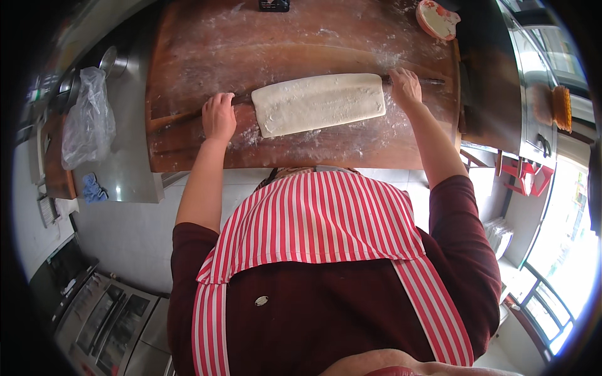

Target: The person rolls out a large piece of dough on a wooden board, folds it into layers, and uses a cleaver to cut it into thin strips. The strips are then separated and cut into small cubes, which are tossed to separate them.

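A pale, flour-dusted sheet of dough lies across the wooden table in front of me, slightly slanted, its right end farther away. A thin dark rolling pin sticks out past the dough on both sides. Its middle is hidden by the dough, and I cannot tell how the dough sits around it. At the dough's left, my left hand is closed around the pin. Just off the right edge of the dough, my right hand closes on the pin's other end.
Loose flour is scattered over the tabletop. A red-patterned dish sits at the far right corner, a small black object at the far edge. Left of the table, a steel counter bears a clear plastic bag and a blue cloth.
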